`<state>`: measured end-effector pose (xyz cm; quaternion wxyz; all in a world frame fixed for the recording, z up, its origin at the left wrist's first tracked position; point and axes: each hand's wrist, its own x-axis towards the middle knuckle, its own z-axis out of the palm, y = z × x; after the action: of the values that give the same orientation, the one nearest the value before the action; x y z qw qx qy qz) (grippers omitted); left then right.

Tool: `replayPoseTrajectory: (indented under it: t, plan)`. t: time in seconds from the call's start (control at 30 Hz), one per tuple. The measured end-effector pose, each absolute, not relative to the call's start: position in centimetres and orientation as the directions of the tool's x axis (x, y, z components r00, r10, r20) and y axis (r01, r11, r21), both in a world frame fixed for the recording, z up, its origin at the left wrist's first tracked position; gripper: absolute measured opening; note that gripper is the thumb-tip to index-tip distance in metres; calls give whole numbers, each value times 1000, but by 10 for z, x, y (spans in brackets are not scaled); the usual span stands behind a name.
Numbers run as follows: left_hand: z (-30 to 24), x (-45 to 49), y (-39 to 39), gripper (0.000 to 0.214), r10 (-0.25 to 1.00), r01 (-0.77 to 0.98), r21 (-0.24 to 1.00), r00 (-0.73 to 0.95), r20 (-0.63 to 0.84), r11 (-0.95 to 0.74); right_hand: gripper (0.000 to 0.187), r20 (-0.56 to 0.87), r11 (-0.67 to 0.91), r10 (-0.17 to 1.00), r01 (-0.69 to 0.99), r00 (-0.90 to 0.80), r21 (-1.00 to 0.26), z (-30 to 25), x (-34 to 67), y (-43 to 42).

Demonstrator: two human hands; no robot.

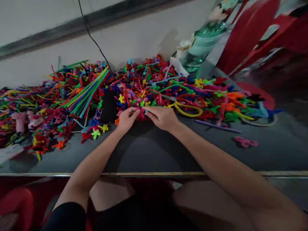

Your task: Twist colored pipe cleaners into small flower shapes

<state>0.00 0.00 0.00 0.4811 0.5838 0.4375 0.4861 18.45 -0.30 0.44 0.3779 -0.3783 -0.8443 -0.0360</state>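
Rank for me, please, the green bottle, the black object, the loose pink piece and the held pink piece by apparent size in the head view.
1. Green bottle
2. Black object
3. Loose pink piece
Unranked: held pink piece, partly hidden.

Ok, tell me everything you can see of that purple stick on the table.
The purple stick is thin, straight and evenly coloured, perhaps a pipe cleaner. It lies flat, slightly slanted, on the dark table, right of the right hand, touched by neither hand. A pink strand meets or nearly meets its middle; blur hides which.
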Motion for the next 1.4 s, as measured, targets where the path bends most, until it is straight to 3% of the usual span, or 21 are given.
replayPoseTrajectory:
  t: [0.17,0.33,0.53,0.7,1.17,1.4]
  plan:
    - [-5,-4,1,35,974,71,982,158,161,-174,25,708,762,564,598,-425,-248,8,184,-3]
    - [-5,-4,1,31,961,78,977,212,176,-197,17,761,792,563,474,-323,-385,5,181,-5]
    - [-2,-5,-1,31,942,120,963,269,202,-241,10,712,726,673,363,-200,-584,6,174,-8]
    - [-1,-6,-2,28,938,180,946,270,216,-270,13,562,603,797,324,-221,-728,7,172,-7]
    - [-4,-6,-2,25,942,234,933,261,210,-273,13,513,599,801,428,-309,-677,8,173,-7]
    - [-2,-4,-1,30,957,117,963,192,218,-243,13,544,596,803,357,-243,-719,4,169,-6]
